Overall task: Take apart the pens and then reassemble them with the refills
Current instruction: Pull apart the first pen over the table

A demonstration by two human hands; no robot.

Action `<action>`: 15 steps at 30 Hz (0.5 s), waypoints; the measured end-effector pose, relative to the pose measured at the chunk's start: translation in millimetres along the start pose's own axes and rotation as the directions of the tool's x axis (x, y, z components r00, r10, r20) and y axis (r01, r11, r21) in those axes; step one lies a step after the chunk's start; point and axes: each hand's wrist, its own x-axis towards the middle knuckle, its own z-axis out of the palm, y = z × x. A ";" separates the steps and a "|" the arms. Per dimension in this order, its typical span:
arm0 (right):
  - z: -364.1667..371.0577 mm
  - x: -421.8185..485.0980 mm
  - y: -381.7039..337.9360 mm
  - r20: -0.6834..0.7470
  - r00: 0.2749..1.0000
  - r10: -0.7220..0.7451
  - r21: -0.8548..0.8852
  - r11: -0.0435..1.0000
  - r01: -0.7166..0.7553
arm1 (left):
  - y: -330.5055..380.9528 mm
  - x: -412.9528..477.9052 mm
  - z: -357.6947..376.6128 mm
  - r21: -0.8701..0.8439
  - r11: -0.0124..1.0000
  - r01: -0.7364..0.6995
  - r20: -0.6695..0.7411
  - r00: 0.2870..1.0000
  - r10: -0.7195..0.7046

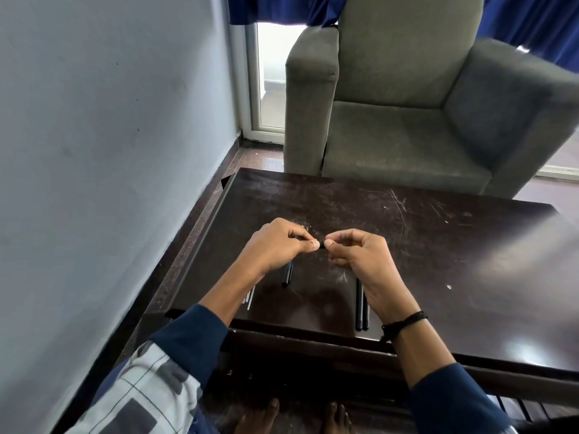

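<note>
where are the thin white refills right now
In the head view, the white refills lie on the dark table near its front-left edge, partly hidden under the left forearm, left of the black pen parts.

Dark wooden table (407,233) with pen parts on its near side

The tabletop is scratched and glossy, with a raised lip along its left edge. Below the left hand (279,245), a short black pen piece (286,275) lies on the wood, and thin pale refills (250,296) show beside that forearm. Under the right hand (363,258), two black pen barrels (361,311) lie side by side, reaching toward the table's near edge.
</note>
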 end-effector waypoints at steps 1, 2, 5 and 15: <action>-0.2 0.5 -0.2 -0.004 1.000 0.005 0.017 1.000 -0.005 | 0.1 -0.2 0.1 -0.001 1.000 -0.001 -0.003 1.000 0.001; -0.4 0.3 -0.4 -0.013 1.000 0.017 0.034 0.999 -0.017 | 0.1 -0.4 0.4 -0.001 1.000 -0.002 -0.005 1.000 0.002; -0.3 0.6 1.1 -0.038 0.998 0.043 0.021 0.999 -0.042 | 0.3 -0.9 1.2 -0.001 1.000 -0.006 -0.005 1.000 0.006; -1.1 1.2 1.1 0.004 1.000 0.030 0.019 0.999 -0.030 | 1.4 -1.9 0.7 0.003 1.000 0.001 0.005 1.000 -0.001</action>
